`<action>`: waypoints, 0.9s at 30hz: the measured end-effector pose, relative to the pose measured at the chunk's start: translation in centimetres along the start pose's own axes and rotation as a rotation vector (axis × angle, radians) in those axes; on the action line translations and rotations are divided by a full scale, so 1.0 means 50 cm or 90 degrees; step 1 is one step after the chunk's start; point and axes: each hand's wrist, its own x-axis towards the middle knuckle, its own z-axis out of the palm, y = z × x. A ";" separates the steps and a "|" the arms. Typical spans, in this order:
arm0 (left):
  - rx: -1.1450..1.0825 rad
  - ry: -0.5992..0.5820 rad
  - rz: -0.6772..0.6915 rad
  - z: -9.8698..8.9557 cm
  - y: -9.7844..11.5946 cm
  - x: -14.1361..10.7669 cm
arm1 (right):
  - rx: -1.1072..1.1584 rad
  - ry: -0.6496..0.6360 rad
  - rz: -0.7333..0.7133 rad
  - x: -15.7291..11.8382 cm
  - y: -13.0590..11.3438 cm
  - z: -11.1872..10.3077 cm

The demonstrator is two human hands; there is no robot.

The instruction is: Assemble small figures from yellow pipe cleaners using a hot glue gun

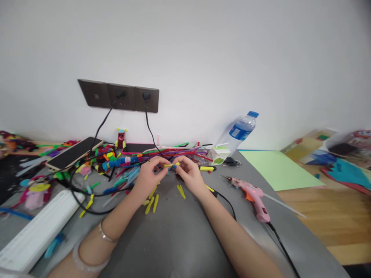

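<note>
My left hand (153, 172) and my right hand (188, 172) meet above the middle of the grey table (171, 235). Between their fingertips they pinch a small yellow piece (171, 165) with a bit of blue at it. Short yellow pipe-cleaner pieces (155, 203) lie below my left hand, and a yellow pair (181, 192) rests just below my right hand. A yellow cutter (207, 168) lies to the right of my right hand.
A pink glue gun (255, 197) lies at right, its cord trailing forward. Behind stand a small carton (218, 154) and a tilted bottle (243, 128). A phone (75, 152), black cables, a white power strip (40, 227) and coloured craft pieces crowd the left.
</note>
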 end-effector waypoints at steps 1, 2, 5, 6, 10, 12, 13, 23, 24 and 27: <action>0.009 0.001 0.008 0.000 0.000 -0.001 | -0.007 0.003 -0.002 0.000 0.000 0.001; 0.020 0.001 0.018 0.001 0.000 -0.002 | -0.012 0.006 -0.004 -0.001 0.001 0.001; 0.048 0.004 0.049 0.003 0.001 -0.006 | -0.020 0.012 -0.009 -0.001 0.001 0.002; 0.051 0.007 0.055 0.003 0.001 -0.007 | -0.024 0.013 -0.012 -0.001 0.001 0.002; 0.059 0.014 0.065 0.002 0.004 -0.007 | -0.068 0.009 -0.046 -0.003 0.001 0.002; 0.065 0.016 0.082 0.000 0.003 -0.006 | -0.104 0.010 -0.074 -0.004 0.002 0.003; 0.065 0.018 0.092 -0.001 0.002 -0.005 | -0.121 0.014 -0.086 -0.004 0.004 0.004; 0.102 0.002 0.090 -0.005 -0.011 -0.003 | -0.102 0.023 -0.079 -0.001 0.023 0.006; 0.101 -0.005 0.084 -0.005 -0.010 -0.003 | -0.095 0.022 -0.072 0.000 0.025 0.006; 0.091 -0.009 0.069 -0.008 -0.006 -0.002 | -0.072 0.011 -0.053 0.001 0.029 0.006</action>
